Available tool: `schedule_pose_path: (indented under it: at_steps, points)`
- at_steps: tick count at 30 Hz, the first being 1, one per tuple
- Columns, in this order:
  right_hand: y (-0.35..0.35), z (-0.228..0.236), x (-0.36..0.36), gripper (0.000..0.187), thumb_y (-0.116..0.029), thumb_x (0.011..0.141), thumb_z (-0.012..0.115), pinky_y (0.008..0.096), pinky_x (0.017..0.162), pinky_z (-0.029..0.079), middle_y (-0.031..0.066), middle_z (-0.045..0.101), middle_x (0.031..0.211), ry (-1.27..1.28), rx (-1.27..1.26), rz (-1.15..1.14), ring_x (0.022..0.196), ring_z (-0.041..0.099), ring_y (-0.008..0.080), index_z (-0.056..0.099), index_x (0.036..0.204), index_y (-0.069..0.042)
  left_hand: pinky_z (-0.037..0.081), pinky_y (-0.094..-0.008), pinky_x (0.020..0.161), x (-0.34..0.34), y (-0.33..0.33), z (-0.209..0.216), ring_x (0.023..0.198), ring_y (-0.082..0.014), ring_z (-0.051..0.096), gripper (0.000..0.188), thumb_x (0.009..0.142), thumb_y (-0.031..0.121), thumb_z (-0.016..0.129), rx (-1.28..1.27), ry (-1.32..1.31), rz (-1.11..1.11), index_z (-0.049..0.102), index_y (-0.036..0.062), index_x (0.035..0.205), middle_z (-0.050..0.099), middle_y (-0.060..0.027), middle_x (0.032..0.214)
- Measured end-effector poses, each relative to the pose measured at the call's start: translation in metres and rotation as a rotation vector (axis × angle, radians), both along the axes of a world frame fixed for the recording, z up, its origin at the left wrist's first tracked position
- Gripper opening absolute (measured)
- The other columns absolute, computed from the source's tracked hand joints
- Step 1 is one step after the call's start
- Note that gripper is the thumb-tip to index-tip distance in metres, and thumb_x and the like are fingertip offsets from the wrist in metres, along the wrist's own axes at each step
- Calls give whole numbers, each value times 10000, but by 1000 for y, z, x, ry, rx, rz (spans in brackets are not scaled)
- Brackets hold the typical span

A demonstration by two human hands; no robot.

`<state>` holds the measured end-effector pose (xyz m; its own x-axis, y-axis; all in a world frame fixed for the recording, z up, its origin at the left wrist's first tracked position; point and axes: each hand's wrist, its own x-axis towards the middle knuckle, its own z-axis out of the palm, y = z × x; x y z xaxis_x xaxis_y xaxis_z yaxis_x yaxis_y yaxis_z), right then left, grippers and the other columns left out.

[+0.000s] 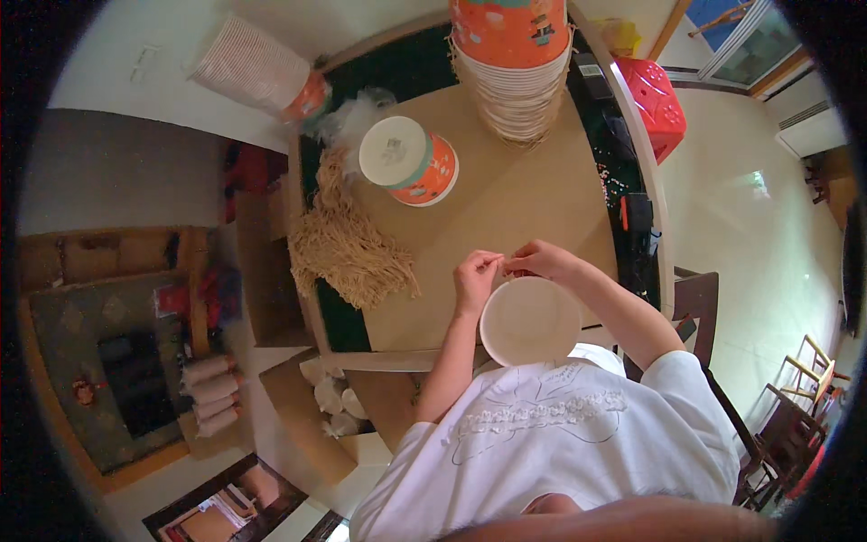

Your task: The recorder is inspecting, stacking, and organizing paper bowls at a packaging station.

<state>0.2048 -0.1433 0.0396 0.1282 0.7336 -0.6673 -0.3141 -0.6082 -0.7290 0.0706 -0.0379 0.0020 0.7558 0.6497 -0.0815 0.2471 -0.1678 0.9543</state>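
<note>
A round white paper bucket [530,321] rests between my forearms against the table's near edge, its pale inside facing up. My left hand [476,276] is at the bucket's far left rim, thumb and fingers pinched together. Close beside it, my right hand [545,260] bends over the far rim with its fingers closed too. The fingertips of both hands nearly meet; what they pinch is too small to make out. A heap of tan twisted cords [350,244] lies to the left of my hands. Beyond them stands an upturned orange-and-teal bucket [428,173] with a white base.
A tall stack of nested buckets [513,90] stands at the table's far side. Another stack [257,68] leans at the far left, near crumpled clear plastic [357,117]. A cardboard sheet [506,199] covers the tabletop. An orange-and-black device [637,213] sits by the right edge, past which is a red stool [652,107].
</note>
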Motion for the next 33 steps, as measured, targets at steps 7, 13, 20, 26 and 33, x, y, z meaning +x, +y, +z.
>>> schedule_pose_path:
  at_steps: [7, 13, 20, 26, 33]
  points:
    - [4, -12, 6, 206, -235, 779, 626, 209, 417, 333, -25, 503, 545, 141, -50, 3, 482, 451, 52, 640, 723, -37, 480, -256, 650, 4, -1, 8, 713, -160, 596, 101, 711, -45, 601, 26, 33, -35, 642, 11, 784, 618, -79, 781]
    - [1, -8, 18, 149, -182, 748, 618, 213, 442, 360, -7, 546, 581, 20, -9, 233, 512, 480, 59, 636, 745, -35, 473, -282, 645, 3, 0, 11, 695, -196, 591, 63, 702, -2, 612, 195, 82, -24, 638, 20, 756, 609, -87, 758]
    - [-1, 13, 16, 127, -160, 746, 599, 202, 489, 387, -1, 570, 641, 32, 18, 336, 553, 500, 62, 630, 772, -39, 462, -269, 632, -4, 1, 12, 670, -169, 583, 114, 706, 24, 629, 230, 97, -13, 642, 39, 818, 601, -62, 715]
    - [-16, -15, 4, 53, -115, 778, 573, 198, 485, 389, -4, 535, 646, 227, 73, -24, 553, 492, 66, 582, 774, -63, 460, -248, 649, -8, -6, 35, 687, -139, 572, 118, 774, 55, 583, -27, 99, -86, 619, 14, 879, 608, -49, 741]
    - [-7, -14, -3, 97, -123, 824, 562, 191, 486, 364, -15, 509, 650, 367, 93, -362, 562, 459, 57, 570, 745, -67, 447, -214, 634, -13, -7, 14, 688, -78, 542, 140, 839, 113, 542, -542, 141, -52, 611, -10, 848, 609, -16, 781]
